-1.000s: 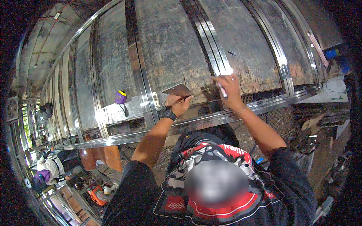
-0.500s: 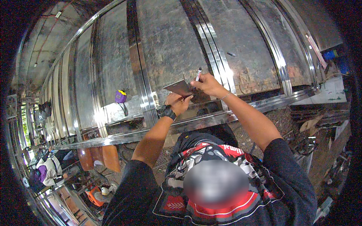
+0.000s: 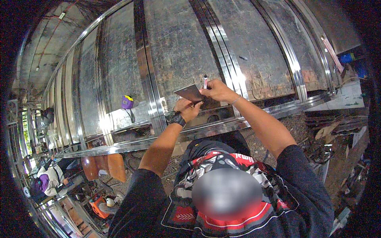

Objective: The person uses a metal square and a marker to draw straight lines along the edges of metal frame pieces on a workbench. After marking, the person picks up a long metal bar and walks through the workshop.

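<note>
My left hand (image 3: 188, 109), with a black watch on its wrist, is closed on a small flat dark metal plate (image 3: 189, 93). In my right hand (image 3: 219, 92) a white marker pen (image 3: 205, 82) is pinched, its dark end pointing up and away from me. The fingers of that hand are at the right edge of the plate; the pen's lower tip is hidden by them. Both hands are over the near side of a large frame of shiny metal bars (image 3: 152, 101). A dark pen cap (image 3: 243, 58) lies on the worn tabletop (image 3: 174, 47) beyond my right hand.
A purple and yellow tape measure (image 3: 127, 102) rests to the left of my hands. One long shiny bar (image 3: 206, 129) runs along the near edge. At lower left are an orange cut-off saw (image 3: 97, 208) and a person (image 3: 50, 180). Scrap (image 3: 337, 158) is piled at right.
My right hand has turned the marker more upright and moved slightly closer to the plate's edge. My left hand and the plate have barely shifted. The person at lower left has moved.
</note>
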Demonstrator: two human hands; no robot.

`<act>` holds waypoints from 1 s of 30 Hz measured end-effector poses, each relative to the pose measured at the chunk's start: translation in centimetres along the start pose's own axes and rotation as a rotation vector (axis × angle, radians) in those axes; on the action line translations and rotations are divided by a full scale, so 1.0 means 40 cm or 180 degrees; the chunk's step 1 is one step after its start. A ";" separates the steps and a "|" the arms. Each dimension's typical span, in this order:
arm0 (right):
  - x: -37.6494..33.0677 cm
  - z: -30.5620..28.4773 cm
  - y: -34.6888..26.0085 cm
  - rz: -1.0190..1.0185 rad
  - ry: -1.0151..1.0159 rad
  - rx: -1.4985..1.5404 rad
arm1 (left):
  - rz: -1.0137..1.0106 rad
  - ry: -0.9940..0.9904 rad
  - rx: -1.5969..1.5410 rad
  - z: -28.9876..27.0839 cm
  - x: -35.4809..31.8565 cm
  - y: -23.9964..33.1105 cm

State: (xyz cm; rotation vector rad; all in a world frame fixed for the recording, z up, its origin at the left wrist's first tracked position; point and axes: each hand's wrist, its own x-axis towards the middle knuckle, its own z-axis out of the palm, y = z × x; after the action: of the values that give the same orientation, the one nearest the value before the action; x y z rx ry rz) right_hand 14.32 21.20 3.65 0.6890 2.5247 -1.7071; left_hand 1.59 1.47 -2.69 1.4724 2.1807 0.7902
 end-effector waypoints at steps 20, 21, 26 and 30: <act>0.004 0.005 0.040 0.0002 0.0197 0.0217 | 0.0182 -0.0082 0.0120 -0.078 0.021 0.088; 0.006 0.008 0.031 -0.0043 0.0135 0.0194 | 0.0120 -0.0139 0.0109 -0.083 0.016 0.087; -0.017 0.008 -0.022 -0.0117 0.0170 0.0386 | -0.0034 -0.0031 0.0150 -0.035 0.003 0.036; -0.038 -0.052 -0.071 0.0012 0.0173 0.0983 | 0.0122 0.0073 0.0251 -0.073 -0.001 0.072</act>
State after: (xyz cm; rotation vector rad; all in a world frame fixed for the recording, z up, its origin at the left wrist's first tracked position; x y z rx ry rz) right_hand 15.14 21.67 7.37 0.7620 2.3113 -2.1303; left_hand 1.88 1.57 1.39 1.5548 2.2304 0.7450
